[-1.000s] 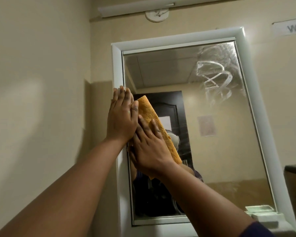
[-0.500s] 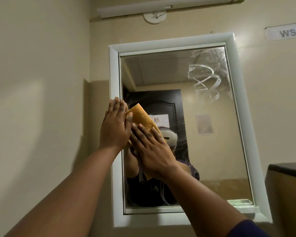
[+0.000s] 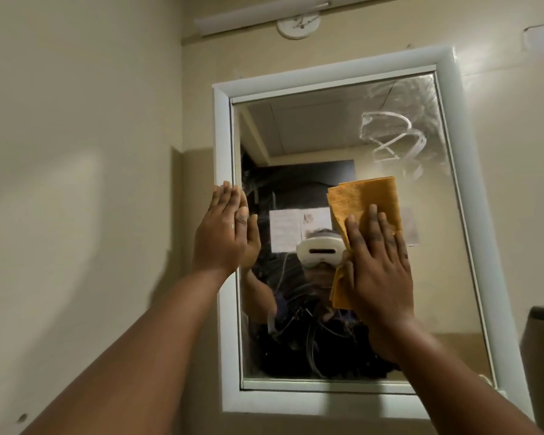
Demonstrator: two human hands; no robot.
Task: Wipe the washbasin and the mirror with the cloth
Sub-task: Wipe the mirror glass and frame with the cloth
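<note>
1. The folded orange cleaning cloth (image 3: 366, 211) lies flat against the glass of the white-framed rectangular wall mirror (image 3: 336, 136), at about mid-height and right of centre. It is folded into a pad, most likely so the palm can press a broad, even face onto the glass.
2. The right hand (image 3: 379, 265) covers the cloth's lower half, its grip spread out: fingers straight and slightly fanned, pinning the cloth to the mirror rather than clutching it.
3. The left hand (image 3: 226, 233) holds nothing; its flat palm rests across the frame's left edge and the glass beside it, probably to brace the body during the reach.
4. White swirled smears (image 3: 396, 136) sit in the mirror's upper right corner, just above the cloth, so that patch looks unwiped.
5. The washbasin is out of view.
</note>
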